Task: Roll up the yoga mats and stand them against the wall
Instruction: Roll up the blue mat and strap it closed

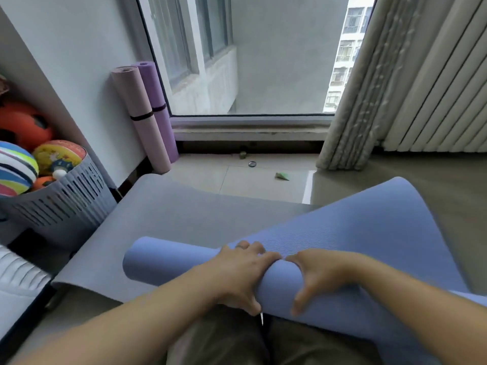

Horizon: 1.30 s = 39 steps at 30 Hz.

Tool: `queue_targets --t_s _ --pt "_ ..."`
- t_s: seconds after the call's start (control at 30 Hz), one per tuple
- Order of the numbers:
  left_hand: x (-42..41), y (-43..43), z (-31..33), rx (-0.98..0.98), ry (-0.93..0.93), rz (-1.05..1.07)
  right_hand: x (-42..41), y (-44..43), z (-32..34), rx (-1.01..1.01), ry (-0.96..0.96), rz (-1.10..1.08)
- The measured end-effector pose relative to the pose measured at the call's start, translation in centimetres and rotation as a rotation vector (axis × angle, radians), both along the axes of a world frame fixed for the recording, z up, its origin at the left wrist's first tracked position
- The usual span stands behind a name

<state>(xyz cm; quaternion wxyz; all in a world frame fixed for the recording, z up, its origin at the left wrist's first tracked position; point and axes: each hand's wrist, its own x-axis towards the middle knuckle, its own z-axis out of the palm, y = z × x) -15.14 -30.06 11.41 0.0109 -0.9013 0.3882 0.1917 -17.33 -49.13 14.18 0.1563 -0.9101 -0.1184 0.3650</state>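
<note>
Left hand (241,272) and right hand (320,276) side by side at lower centre, arms outstretched, fingers and thumbs curled around the half-rolled blue yoga mat (168,260)

Daylight comes through a big window (263,61) above the tiled floor (250,180), white wall (79,48) left, curtain (369,101) right, a basket (66,204) of balls (58,156) at the floor's left edge.

Matt ribbed foam blue mat (355,233) on a glossy tile floor (263,180).
</note>
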Motion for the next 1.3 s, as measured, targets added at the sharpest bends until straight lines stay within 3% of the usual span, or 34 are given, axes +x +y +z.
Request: queue_targets --t_s 0.1,0.17,0.23,0.27,0.33,0.4,0.43,0.47,0.5,0.57,0.6,0.67,0.8,1.07,1.3 --pt "-1.0 -1.5 -1.2 0.027 -0.245 -0.081 0.6 -1.0 -0.2 0.039 0.042 -0.076" --pt "-0.3 -1.9 -1.3 -0.029 -0.230 -0.063 0.8 -1.3 0.0 0.002 -0.017 -0.090" --pt "1.3 -2.4 -1.0 -0.094 -0.155 -0.012 0.5 -2.0 0.4 -0.060 -0.196 -0.142" --pt "2.2 -2.7 -0.5 -0.129 -0.121 0.028 0.2 -2.5 0.7 -0.093 -0.352 -0.174" --pt "4.2 -3.2 0.6 -0.244 -0.105 0.139 -0.6 -4.0 0.5 -0.062 -0.838 -0.251" --pt "6.4 -3.6 1.9 -0.361 -0.114 0.287 -1.2 -5.7 -0.3 0.142 -1.351 -0.446" --pt "7.4 -3.3 2.5 -0.400 -0.117 0.372 -1.2 -6.1 -1.1 0.280 -1.476 -0.618" --pt "8.3 -2.9 3.1 -0.431 -0.121 0.449 -1.0 -6.6 -1.7 0.437 -1.455 -0.851" --pt "9.1 -2.4 3.6 -0.457 -0.116 0.514 -0.4 -7.1 -2.5 0.634 -1.274 -1.119" --pt "9.5 -1.6 4.4 -0.499 -0.065 0.584 1.3 -7.3 -3.4 1.009 -0.575 -1.465" --pt "9.4 -1.4 4.5 -0.506 -0.039 0.584 2.2 -7.3 -3.5 1.129 -0.304 -1.484" --pt "9.1 -1.2 4.8 -0.509 -0.006 0.552 4.4 -6.7 -2.9 1.324 -0.083 -1.431" --pt "8.7 0.5 5.0 -0.573 0.080 0.601 8.6 -3.7 -0.5 1.549 -0.103 -1.227" --pt "9.1 4.8 5.4 -0.687 0.112 0.728 14.3 4.4 4.0 1.751 -0.051 -0.889" --pt "9.7 9.9 6.6 -0.929 0.016 0.885 16.9 11.5 10.0 1.636 -0.249 -0.805"
